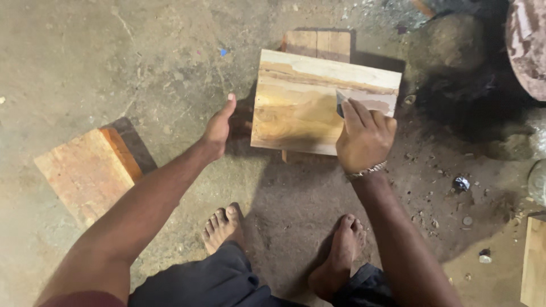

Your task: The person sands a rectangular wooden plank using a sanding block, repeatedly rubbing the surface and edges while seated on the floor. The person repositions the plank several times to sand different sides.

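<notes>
A light wooden board (298, 105) with brown grain lies flat on top of a smaller wooden block (318, 44) on the concrete floor. My right hand (364, 139) rests on the board's right part and presses a small dark flat scraper (341, 104) against the wood, beside a pale smeared patch (375, 104). A metal bracelet sits on that wrist. My left hand (218, 128) hovers just left of the board with its fingers together and straight, close to the board's left edge and holding nothing.
An orange-brown wooden slab (85, 173) lies on the floor at the left. Another pale board edge (533, 261) shows at the lower right. A large round object (526, 42) and dark rubble sit at the top right. My bare feet (224, 227) stand below the board.
</notes>
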